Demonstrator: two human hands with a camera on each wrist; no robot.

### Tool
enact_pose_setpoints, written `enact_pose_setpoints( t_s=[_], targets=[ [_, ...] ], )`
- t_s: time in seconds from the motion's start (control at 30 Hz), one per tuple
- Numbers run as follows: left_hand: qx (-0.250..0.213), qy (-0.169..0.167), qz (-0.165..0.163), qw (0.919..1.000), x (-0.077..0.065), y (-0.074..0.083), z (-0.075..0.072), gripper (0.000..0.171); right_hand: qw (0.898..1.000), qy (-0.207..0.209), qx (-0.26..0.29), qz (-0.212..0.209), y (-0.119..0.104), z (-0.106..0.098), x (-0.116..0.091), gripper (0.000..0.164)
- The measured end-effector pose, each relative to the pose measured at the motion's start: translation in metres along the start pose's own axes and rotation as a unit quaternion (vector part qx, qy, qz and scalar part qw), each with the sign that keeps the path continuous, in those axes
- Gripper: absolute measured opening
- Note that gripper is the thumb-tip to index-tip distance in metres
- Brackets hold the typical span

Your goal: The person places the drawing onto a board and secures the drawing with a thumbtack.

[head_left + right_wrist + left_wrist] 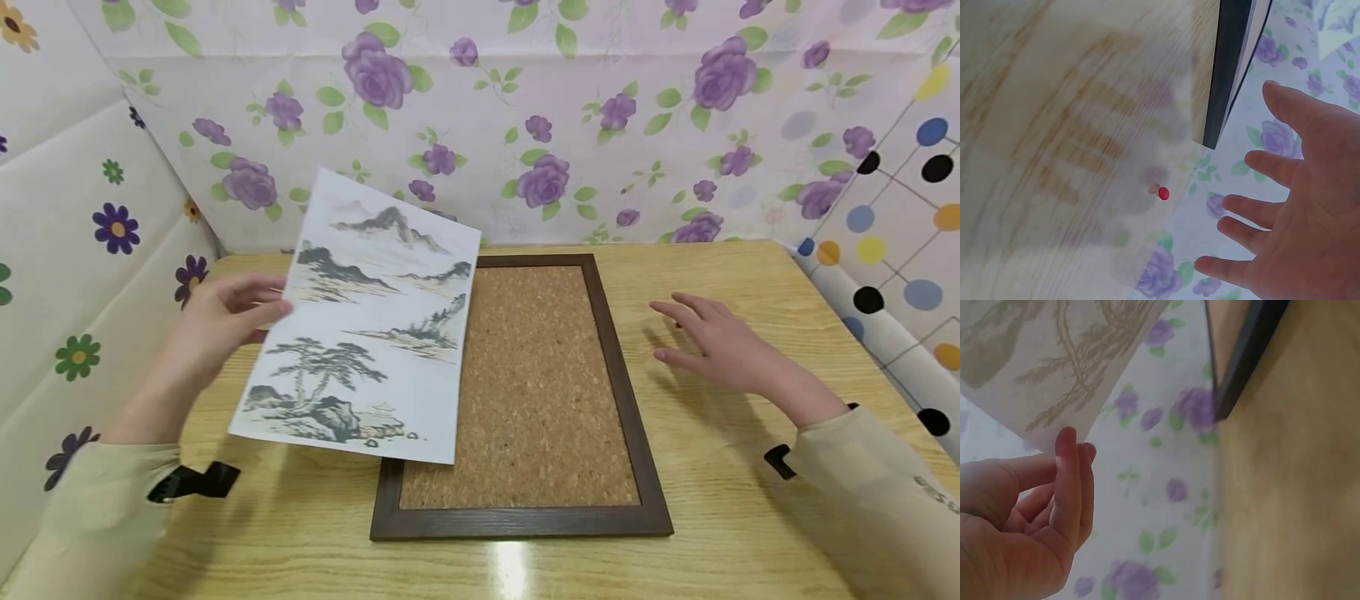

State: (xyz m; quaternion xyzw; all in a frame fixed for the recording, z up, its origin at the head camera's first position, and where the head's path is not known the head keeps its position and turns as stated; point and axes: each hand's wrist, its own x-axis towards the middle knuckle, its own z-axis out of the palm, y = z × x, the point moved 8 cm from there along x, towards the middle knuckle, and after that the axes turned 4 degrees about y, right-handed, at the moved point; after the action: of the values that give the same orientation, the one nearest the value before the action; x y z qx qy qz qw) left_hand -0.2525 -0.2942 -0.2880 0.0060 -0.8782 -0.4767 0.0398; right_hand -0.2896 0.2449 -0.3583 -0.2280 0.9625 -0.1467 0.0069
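On a table (pixel 720 275) of yellowish wood grain, smooth and somewhat shiny, a framed cork board (pixel 540 375): flat, rectangular, with a dark brown border and a speckled, grainy middle. Over the left part of this board, a thin white paper sheet (pixel 360 325), rectangular, tilted and raised at its left side, with printed mountains, water and pine trees in grey ink tones and pale brown touches. Cannot tell whether touching the cork at any point. To the left of the board, a left hand (pixel 225 317), with thumb and fingertips pinching the left edge of the sheet, the remaining fingers bent and partly hidden. To the right of the board, above the wood, a right hand (pixel 712 342), with fingers relaxed and spread, gaps between them. Also to the right of the board, near the right hand, a small, round, glossy red piece (pixel 1164 194) on the table. At both sides of the board, beige sleeves (pixel 112 492) of soft-looking fabric and black bands (pixel 213 480). Behind the board, a slightly creased rose-patterned cloth (pixel 540 179) in white, purple and green; well to the right, a dotted covering (pixel 900 250) with thin lines.
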Motion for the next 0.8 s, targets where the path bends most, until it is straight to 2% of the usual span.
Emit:
enact_pose_setpoints(
  t_s=[0.13,0.23,0.43,0.8],
  targets=[
    [-0.021,-0.012,-0.018,0.9995,0.002,-0.010,0.032,0.050,1.000,0.003,-0.007,-0.005,0.000,0.000,0.001,0.070],
    [-0.034,-0.013,-0.029,0.9989,0.003,-0.014,0.048,0.050,1.000,0.002,-0.010,-0.004,0.000,0.001,0.002,0.070],
    [-0.056,-0.032,-0.035,0.9973,0.007,-0.017,0.073,0.047,1.000,0.003,-0.011,0.001,0.002,-0.001,0.002,0.070],
    [-0.080,-0.044,-0.043,0.9949,0.007,-0.018,0.113,0.047,0.997,0.058,-0.016,-0.052,-0.026,-0.009,0.010,0.069]
  ],
)
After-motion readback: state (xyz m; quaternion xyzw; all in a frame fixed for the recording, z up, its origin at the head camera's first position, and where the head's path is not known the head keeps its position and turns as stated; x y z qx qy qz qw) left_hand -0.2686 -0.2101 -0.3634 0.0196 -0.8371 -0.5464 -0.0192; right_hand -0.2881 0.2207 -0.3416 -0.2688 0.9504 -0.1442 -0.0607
